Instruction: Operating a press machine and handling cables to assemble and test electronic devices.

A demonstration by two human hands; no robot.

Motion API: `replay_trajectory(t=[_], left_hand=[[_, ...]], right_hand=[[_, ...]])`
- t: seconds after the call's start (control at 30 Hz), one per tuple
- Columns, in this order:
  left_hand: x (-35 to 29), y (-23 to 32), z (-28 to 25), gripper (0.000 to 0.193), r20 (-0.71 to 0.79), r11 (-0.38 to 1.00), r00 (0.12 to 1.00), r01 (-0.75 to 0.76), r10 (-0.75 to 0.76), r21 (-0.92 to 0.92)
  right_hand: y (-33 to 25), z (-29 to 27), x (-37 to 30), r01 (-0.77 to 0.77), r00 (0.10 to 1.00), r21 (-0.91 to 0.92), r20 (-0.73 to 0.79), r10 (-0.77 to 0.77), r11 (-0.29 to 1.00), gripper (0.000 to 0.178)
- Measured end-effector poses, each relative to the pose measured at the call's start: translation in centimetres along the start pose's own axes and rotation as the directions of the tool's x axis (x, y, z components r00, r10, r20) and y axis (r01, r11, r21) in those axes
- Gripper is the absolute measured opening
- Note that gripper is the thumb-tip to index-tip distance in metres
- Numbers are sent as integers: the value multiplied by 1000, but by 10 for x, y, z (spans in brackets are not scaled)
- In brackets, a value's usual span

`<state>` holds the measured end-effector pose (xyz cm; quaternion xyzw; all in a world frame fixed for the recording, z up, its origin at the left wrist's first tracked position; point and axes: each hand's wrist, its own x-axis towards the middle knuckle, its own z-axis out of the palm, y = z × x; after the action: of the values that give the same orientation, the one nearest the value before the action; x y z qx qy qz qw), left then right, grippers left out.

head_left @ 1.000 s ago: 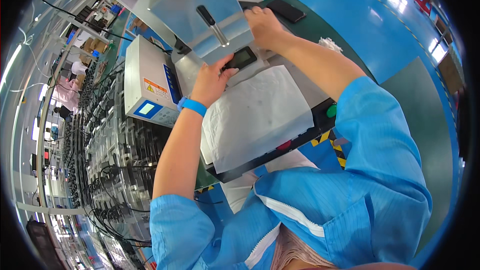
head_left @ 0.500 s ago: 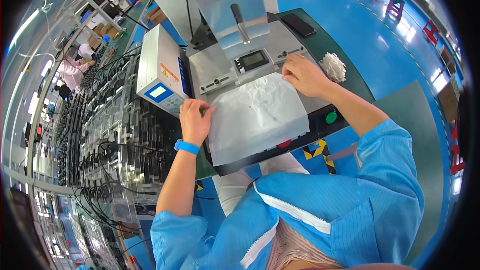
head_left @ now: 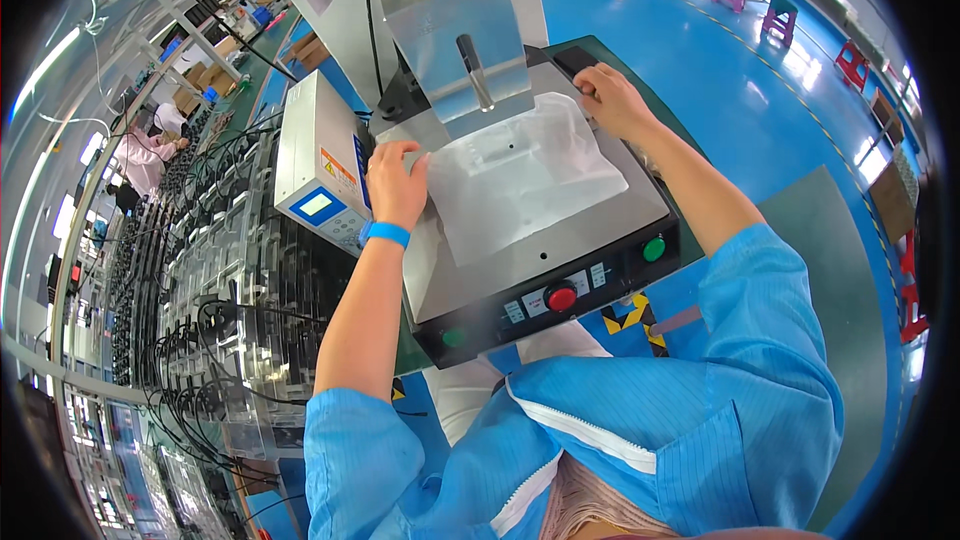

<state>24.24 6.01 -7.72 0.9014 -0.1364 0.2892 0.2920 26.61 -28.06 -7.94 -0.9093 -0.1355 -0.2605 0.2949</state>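
Note:
A thin, translucent white sheet (head_left: 530, 190) lies over the grey metal plate (head_left: 450, 285) of a benchtop press, its far part beneath the block-shaped metal head (head_left: 455, 35). At the sheet's far left corner is my left hand (head_left: 397, 185), a blue band on its wrist, thumb and curled fingers closed at the edge. My right hand (head_left: 615, 103) is at the far right corner with bent fingers pinched together by the film. The fingertip contact is small and partly hidden on both sides. The sheet covers the press's small display.
Left of the plate stands a white control box (head_left: 325, 155) with a lit screen. A red button (head_left: 560, 296) and a green button (head_left: 654, 249) sit on the front panel. Stacked clear trays with black cables (head_left: 230, 270) fill the left. A dark phone (head_left: 575, 62) lies behind my right hand.
Both hands have moved away from me, carrying the sheet farther under the press head. It lies flatter, and the near plate and front buttons are uncovered.

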Motion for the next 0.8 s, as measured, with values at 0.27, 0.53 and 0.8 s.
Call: replay_trajectory(t=[0.27,0.53,0.8], left_hand=[[-139,30,-72,86,186,997,981,-42,53,-60],[-181,26,-71,98,233,989,972,-53,18,142],[-169,30,-79,85,229,999,973,16,-22,30]], right_hand=[[-26,-76,-140,12,986,-46,165,-5,999,81],[-46,-75,-167,-145,962,-222,195,190,964,91],[-43,-75,-154,5,985,120,168,-25,993,66]])
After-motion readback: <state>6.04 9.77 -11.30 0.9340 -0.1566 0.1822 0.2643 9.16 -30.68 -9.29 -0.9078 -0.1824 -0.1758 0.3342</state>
